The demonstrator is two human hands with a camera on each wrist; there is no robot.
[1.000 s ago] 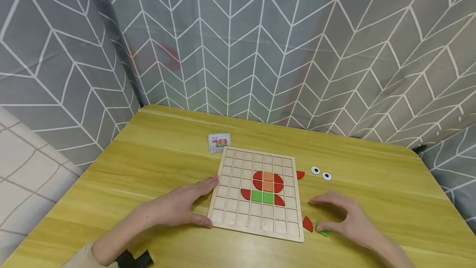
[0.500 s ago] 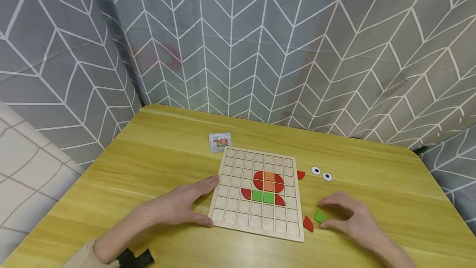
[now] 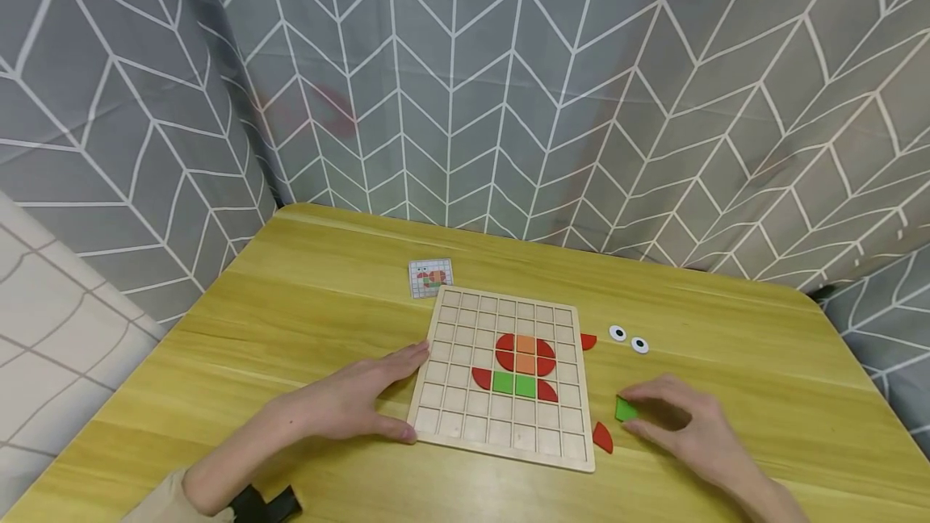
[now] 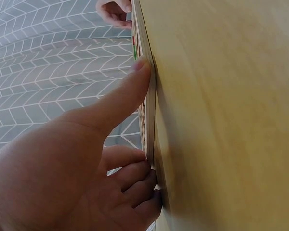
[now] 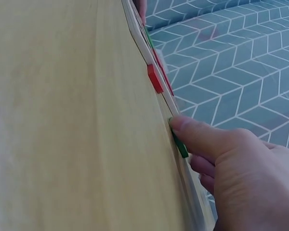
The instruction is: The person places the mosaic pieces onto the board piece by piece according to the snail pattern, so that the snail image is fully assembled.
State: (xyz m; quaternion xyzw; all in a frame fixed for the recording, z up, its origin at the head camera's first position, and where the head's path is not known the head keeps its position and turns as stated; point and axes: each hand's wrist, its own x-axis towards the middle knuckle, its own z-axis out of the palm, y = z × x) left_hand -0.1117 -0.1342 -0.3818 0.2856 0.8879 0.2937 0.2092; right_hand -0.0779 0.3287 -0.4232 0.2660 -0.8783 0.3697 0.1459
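A square wooden grid board [image 3: 488, 428] lies on the table, holding red quarter-circle pieces [image 3: 547, 391], two orange squares [image 3: 525, 362] and two green squares [image 3: 502, 382]. My left hand [image 3: 341, 398] rests at the board's left edge, thumb at the near corner, fingers spread further up; the left wrist view shows the thumb on the rim [image 4: 151, 96]. Right of the board, my right hand [image 3: 683, 418] pinches a loose green square tile [image 3: 624, 409] between thumb and fingers. In the right wrist view the thumb presses the green tile's edge [image 5: 179, 142].
One red quarter-circle [image 3: 602, 437] lies by the board's near right corner, another red piece [image 3: 588, 341] by its right edge. Two round eye pieces [image 3: 628, 338] sit further back. A printed pattern card [image 3: 429, 277] lies behind the board. A patterned curtain [image 3: 479, 103] hangs behind the table.
My right hand has shifted slightly right and its fingers have closed on the green tile, which has turned and moved a little away from me. The left hand stays at the board.
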